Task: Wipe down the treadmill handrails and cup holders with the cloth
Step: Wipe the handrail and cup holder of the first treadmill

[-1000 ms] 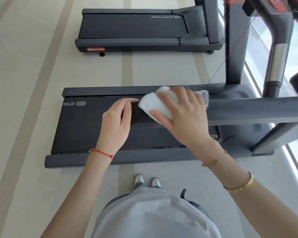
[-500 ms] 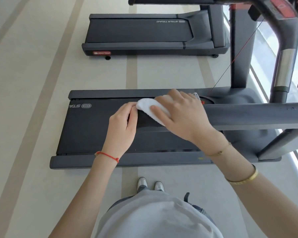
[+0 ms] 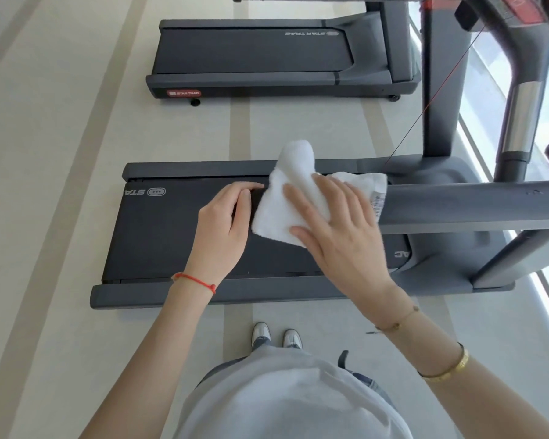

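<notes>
Right hand (image 3: 336,229) flat on cloth (image 3: 286,201) over handrail (image 3: 463,204)

Handrail (image 3: 476,202): near end lying hidden under cloth (image 3: 286,201); console (image 3: 520,7) running off top edge, blurring

You see: treadmills 2 (image 3: 184,236) (image 3: 251,52) | cloth 1 (image 3: 286,201) | hands 2 (image 3: 222,232) (image 3: 339,229) | bracelets 3 (image 3: 197,280) (image 3: 400,321) (image 3: 447,369) | shoes 2 (image 3: 261,334) (image 3: 292,339)
</notes>
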